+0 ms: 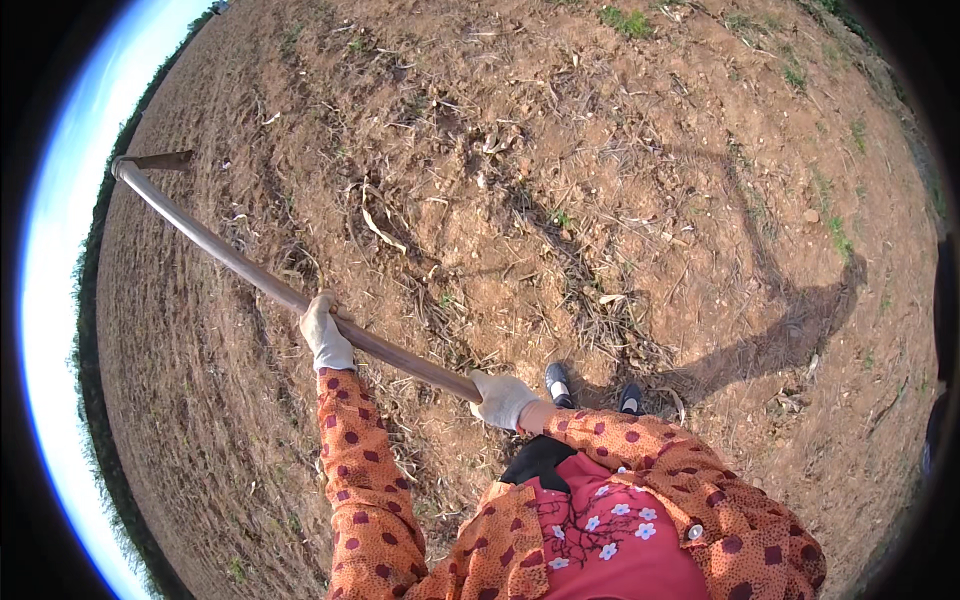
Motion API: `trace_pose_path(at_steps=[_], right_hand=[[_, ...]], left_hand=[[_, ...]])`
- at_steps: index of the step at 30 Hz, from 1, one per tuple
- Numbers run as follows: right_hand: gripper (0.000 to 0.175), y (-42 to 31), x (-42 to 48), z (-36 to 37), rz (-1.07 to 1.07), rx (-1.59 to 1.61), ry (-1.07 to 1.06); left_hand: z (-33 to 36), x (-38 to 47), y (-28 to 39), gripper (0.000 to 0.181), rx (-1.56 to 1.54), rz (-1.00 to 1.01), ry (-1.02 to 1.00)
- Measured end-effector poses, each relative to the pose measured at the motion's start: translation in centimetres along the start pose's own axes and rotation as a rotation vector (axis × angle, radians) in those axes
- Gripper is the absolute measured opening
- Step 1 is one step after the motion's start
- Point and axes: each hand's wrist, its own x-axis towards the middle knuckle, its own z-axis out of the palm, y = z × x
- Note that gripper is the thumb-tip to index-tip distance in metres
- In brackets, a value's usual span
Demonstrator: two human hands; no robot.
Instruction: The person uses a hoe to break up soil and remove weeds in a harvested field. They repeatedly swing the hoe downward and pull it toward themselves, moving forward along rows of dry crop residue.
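Observation:
Both my hands wear pale knitted work gloves and grip the long wooden handle (247, 271) of a hoe. Partway along the shaft is my left hand (325, 330), fingers wrapped round the wood. My right hand (504, 399) closes on the butt end, close in front of my body. From there the handle runs up and to the left. At its far end the metal hoe blade (166, 160) is raised and seen nearly edge-on, apart from the soil.
Dry brown soil (480, 292) strewn with straw and crop stubble surrounds me. My dark shoes (559, 382) stand on it. Green weeds (628, 22) grow at the top, and a withered leaf (381, 225) lies near the handle. My shadow (772, 337) falls to the right.

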Motion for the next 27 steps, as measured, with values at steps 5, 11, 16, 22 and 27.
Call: trace_pose_path(at_steps=[5, 11, 16, 22, 27], right_hand=[[0.035, 1.0, -4.2, -2.8, 0.276, -0.101, -0.154], [0.053, 8.8, -16.4, -5.0, 0.797, -0.214, -0.473], [0.057, 4.6, -14.8, -7.7, 0.675, -0.085, -0.36], [0.031, -4.6, -8.2, -12.1, -0.218, 0.199, 0.42], [0.012, -19.3, 3.1, -13.6, -0.714, 0.191, 0.32]], left_hand=[[1.0, -0.6, -11.3, 0.009, -0.011, -0.193, -0.009], [5.0, -22.3, -35.1, 0.014, 0.123, -0.689, 0.081], [4.2, -20.0, -29.3, 0.017, -0.175, -0.873, -0.15], [5.3, -12.7, -20.0, 0.013, -0.746, -0.84, -0.244], [4.1, -6.8, -4.9, 0.012, -0.847, -0.541, -0.19]])
